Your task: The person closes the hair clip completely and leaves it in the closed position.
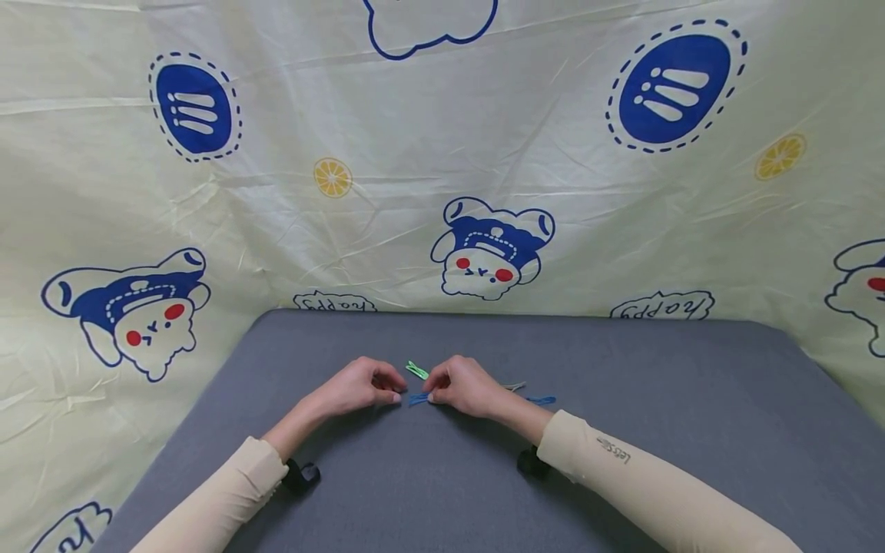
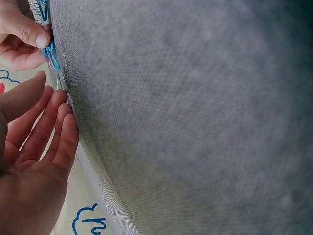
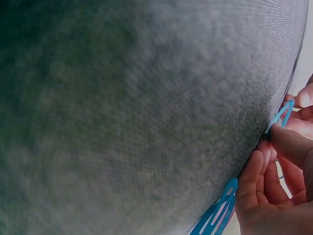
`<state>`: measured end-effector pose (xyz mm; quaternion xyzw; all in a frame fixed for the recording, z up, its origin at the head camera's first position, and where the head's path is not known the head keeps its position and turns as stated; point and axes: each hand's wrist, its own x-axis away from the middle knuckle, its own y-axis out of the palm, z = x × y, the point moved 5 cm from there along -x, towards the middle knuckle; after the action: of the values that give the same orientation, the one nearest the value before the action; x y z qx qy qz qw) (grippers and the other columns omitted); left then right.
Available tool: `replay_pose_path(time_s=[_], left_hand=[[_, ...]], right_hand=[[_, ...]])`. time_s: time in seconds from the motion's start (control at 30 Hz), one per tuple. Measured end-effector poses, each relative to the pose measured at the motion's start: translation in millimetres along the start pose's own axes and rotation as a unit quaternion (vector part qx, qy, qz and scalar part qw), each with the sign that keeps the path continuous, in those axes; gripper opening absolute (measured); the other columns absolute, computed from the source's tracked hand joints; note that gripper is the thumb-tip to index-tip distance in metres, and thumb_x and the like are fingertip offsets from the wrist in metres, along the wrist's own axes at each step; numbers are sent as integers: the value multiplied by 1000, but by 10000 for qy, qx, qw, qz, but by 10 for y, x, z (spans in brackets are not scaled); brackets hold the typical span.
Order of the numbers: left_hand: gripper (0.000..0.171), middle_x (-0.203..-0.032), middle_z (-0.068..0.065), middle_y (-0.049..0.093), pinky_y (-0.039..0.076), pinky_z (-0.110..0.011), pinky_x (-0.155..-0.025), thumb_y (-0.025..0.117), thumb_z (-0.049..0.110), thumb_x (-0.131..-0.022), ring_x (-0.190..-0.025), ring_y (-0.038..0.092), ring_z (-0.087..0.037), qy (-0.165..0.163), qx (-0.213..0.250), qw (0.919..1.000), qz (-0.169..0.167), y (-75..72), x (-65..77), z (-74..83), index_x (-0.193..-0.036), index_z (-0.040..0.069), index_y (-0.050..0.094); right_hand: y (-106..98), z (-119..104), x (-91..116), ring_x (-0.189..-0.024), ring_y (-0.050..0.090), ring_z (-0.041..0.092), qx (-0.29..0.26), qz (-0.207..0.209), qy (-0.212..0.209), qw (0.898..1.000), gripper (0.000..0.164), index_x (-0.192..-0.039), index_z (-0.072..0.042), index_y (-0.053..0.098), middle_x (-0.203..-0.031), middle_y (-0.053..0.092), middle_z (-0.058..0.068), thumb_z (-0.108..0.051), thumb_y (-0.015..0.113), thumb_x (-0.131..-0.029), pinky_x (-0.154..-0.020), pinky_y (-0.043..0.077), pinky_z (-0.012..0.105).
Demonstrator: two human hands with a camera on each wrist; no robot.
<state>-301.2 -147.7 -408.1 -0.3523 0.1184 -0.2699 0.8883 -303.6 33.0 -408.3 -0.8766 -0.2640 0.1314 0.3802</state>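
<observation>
Between thumb and fingers, my right hand (image 1: 463, 386) pinches a blue snap hair clip (image 1: 418, 399). Its free end points toward the left hand; the right wrist view also shows this clip (image 3: 285, 112) jutting past the thumb. My left hand (image 1: 359, 384) is a short way left of the clip, fingers loosely bent and holding nothing. In the left wrist view, its fingers (image 2: 41, 129) lie just below the pinched clip. A green hair clip (image 1: 417, 370) lies on the table behind the gap between the hands.
To the right of the right hand lie a second blue hair clip (image 1: 542, 400) and a beige clip (image 1: 515, 386), partly hidden by that hand. Everything rests on a grey cloth-covered table (image 1: 657, 430). A printed cream curtain (image 1: 415, 253) hangs behind its far edge.
</observation>
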Motion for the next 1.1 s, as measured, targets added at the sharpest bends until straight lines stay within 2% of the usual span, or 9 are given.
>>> replay_pose_path(time_s=[0.4,0.77,1.1], left_hand=[[18,-98,-2,71,51,-26,-66,73,9,-88,-81,61,-12,106,-15,9999,-48,0,0,-17,-105,3,73],[19,-101,-3,71,52,-28,-67,75,13,-88,-84,62,-13,-10,108,9999,-114,-36,18,-38,-106,6,74],[23,-98,1,71,53,-30,-67,74,16,-89,-84,62,-15,-4,164,9998,79,-59,67,21,-109,5,73]], right_hand=[[-4,-11,23,-73,53,13,-87,88,64,9999,5,-89,-8,75,-80,66,-6,-5,71,-89,-66,45,29],[-26,-16,59,-72,54,13,-194,234,79,9995,7,-90,-12,75,-79,64,-7,-6,70,-90,-64,45,29],[-140,-98,162,-74,55,16,-258,487,123,9984,9,-92,-16,75,-81,64,-6,-9,70,-91,-64,48,30]])
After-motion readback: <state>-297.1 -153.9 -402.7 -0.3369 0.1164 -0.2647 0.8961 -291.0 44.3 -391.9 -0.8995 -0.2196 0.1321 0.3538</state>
